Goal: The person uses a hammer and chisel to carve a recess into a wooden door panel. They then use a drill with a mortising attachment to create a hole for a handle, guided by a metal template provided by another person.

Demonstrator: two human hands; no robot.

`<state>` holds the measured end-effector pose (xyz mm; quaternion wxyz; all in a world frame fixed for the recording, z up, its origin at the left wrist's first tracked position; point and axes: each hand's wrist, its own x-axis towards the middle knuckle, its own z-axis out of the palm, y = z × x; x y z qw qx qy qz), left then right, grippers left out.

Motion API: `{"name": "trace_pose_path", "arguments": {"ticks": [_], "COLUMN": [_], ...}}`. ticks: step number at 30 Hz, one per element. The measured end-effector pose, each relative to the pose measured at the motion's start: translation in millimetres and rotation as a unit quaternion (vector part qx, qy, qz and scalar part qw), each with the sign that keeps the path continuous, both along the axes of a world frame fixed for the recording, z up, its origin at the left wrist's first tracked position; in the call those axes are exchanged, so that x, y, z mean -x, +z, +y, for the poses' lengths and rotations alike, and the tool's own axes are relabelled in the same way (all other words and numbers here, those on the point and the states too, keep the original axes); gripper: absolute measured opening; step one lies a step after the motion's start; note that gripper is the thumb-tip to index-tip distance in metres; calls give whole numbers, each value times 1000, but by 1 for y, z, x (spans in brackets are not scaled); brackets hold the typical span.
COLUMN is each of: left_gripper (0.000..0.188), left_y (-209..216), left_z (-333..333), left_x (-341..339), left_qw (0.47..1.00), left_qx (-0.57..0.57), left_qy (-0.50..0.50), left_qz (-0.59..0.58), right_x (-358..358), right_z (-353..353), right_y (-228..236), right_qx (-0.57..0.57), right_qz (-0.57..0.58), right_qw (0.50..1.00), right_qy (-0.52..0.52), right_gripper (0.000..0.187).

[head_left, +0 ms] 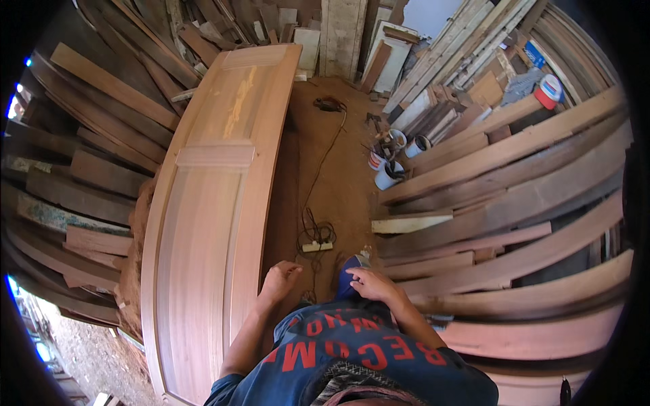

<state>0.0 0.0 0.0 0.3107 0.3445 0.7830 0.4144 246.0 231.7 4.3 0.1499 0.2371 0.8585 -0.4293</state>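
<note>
My left hand [279, 281] hovers by the right edge of a long wooden door [200, 230], its fingers curled in and nothing visible in them. The door is pale reddish-brown, with raised panels and a lighter yellowish patch [242, 91] toward its far end. To the right, my right hand [374, 284] is held before my body. Its fingers are loosely bent and apart, with no object seen in them. Just beside its fingertips shows something blue [348, 279], perhaps my shoe or trouser leg. Neither hand visibly touches the door.
A power strip [317, 247] with a tangled cord lies on the dusty floor ahead. Farther off sits a corded power tool [329, 104]. Buckets [388, 176] stand right of centre. Stacked planks [501, 196] line the right side, and more boards [101, 172] the left.
</note>
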Motion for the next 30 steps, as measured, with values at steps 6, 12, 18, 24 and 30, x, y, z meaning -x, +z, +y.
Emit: {"name": "trace_pose_path", "arguments": {"ticks": [6,12,18,24,30], "left_gripper": [24,27,33,33,31], "left_y": [-31,-82,-39,-62,-123], "left_z": [174,346,484,578,697], "left_x": [83,143,221,314,407], "left_qw": [1000,987,985,986,977], "left_qx": [20,121,133,146,144], "left_qy": [-13,-107,-108,-83,-156], "left_qz": [2,-5,-1,5,-16], "right_x": [107,178,247,338,420], "right_z": [169,361,542,658,720], "right_y": [-56,-121,-84,-99,-176], "right_qx": [57,60,-42,-45,22], "right_qz": [-26,-53,-58,-36,-51], "right_qw": [998,997,997,996,996], "right_qy": [-8,21,-43,-75,-72], "right_gripper": [48,47,47,44,44]}}
